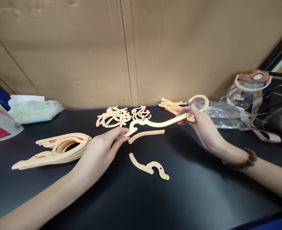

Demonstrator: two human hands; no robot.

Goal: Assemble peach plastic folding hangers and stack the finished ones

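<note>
A partly joined cream plastic folding hanger [164,122] is held between my hands above the black table. My left hand [101,145] pinches the tip of its curved arm piece. At the other end, my right hand [199,124] grips it near the joint, below the round hook [206,101]. Just beneath the hanger lies a slim curved bar [147,134]. Nearer to me rests a loose hanger arm [141,165] with a notch and a small hole. Beside my left forearm is a stack of folded hangers [57,156].
Behind my hands lie a heap of curved hanger pieces [113,116], a smaller heap of hook-like pieces [141,112] and a bundle of bars [169,106]. Clear plastic bags [217,111] and a strapped bottle [248,89] stand right; a tissue pack [35,110] and a white-red container [2,121] left. Cardboard [83,57] rises behind.
</note>
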